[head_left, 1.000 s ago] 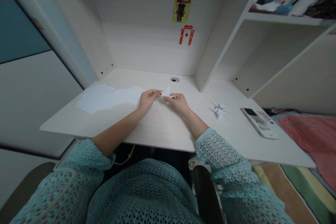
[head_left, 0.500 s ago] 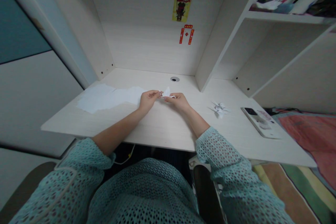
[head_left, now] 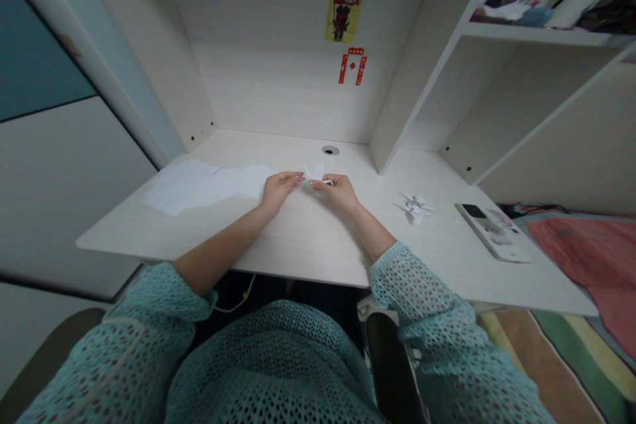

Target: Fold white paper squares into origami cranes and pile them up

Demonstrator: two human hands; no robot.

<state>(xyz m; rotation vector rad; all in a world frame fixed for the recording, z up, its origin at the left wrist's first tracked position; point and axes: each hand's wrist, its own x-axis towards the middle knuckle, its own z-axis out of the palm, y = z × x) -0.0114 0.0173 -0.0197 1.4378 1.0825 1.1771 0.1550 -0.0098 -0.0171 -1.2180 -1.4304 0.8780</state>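
Observation:
A small white folded paper crane (head_left: 316,173) is above the desk, its pointed tips sticking up. My right hand (head_left: 339,191) pinches it from the right between thumb and fingers. My left hand (head_left: 279,188) is just left of it, fingers bent and slightly apart, the fingertips close to a thin point of the paper but with a small gap. To the right, a small cluster of white folded paper pieces (head_left: 415,207) with sharp points lies on the desk. White paper sheets (head_left: 193,187) are spread flat and overlapping left of my left hand.
The white desk (head_left: 308,245) has a round cable hole (head_left: 330,150) near the back panel. A phone (head_left: 491,232) lies at the right. An upright divider (head_left: 417,79) and a loaded shelf (head_left: 546,32) rise at the right. A chair armrest (head_left: 392,364) is below the desk edge.
My left fingertips have let go of the paper crane's tip and moved slightly left, leaving a thin point showing. My right hand still holds the crane in nearly the same place.

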